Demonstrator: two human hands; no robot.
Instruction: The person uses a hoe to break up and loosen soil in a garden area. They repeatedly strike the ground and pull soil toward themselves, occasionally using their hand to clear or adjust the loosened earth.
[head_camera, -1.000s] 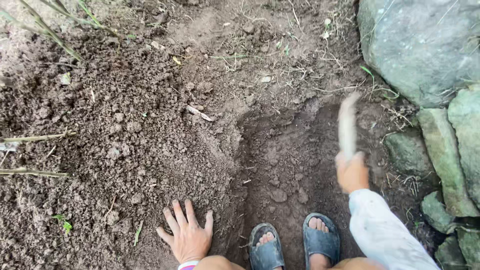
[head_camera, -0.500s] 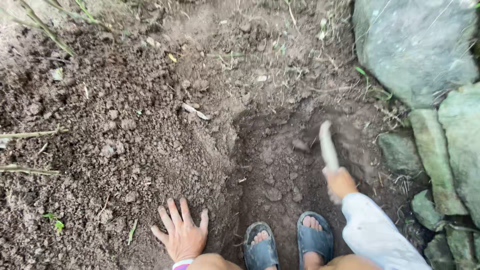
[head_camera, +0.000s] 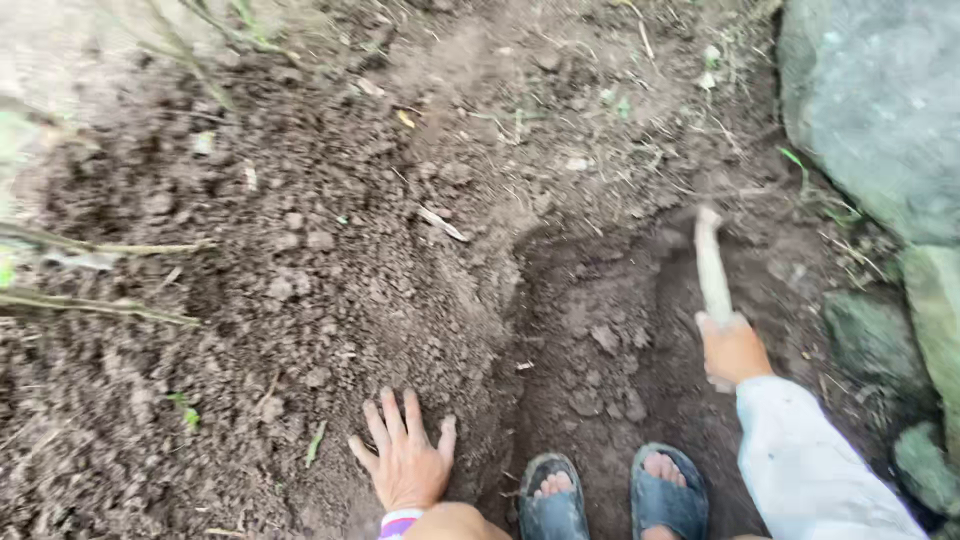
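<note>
While the left hand (head_camera: 405, 462) lies flat with its fingers (head_camera: 388, 425) spread wide on the heaped loose soil (head_camera: 300, 280), holding nothing, the right hand (head_camera: 733, 348) is closed round the lower end of a pale wooden digging stick (head_camera: 712, 270). The stick runs up and away from those fingers, its far tip pressed into the dark earth at the head of a shallow trench (head_camera: 600, 340). The trench lies between the two hands, just right of the spread fingers, and two feet in dark sandals (head_camera: 610, 495) stand at its near end. Grey rocks (head_camera: 870, 110) sit well beyond the right hand's fingers, to the right. The work in hand looks like loosening earth at the trench's far edge; levering the tip through it would call for a firm grip and the left hand's bracing.
</note>
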